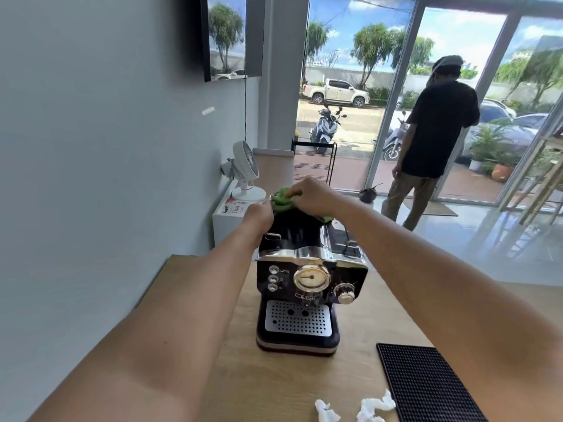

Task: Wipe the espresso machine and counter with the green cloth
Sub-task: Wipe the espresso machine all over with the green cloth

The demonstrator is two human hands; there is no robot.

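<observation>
Right hand (310, 196) clutches the green cloth (281, 200) atop the espresso machine (310, 278), at its rear; left hand (259, 213) touches the back corner, fingers hidden. Wooden counter (274, 385) holds a black bar mat (426, 388) and crumpled tissues (374, 406); glass doors (393, 95) beyond.

A small coffee shop, it seems: an espresso machine (310, 278) stands under the right hand (313, 197) gripping the cloth (281, 201), on a wooden counter (274, 385); a rubber bar mat (426, 388) lies nearer, right of the grip; beyond it, glass shopfront doors (457, 41) face parked scooters (324, 126).
</observation>
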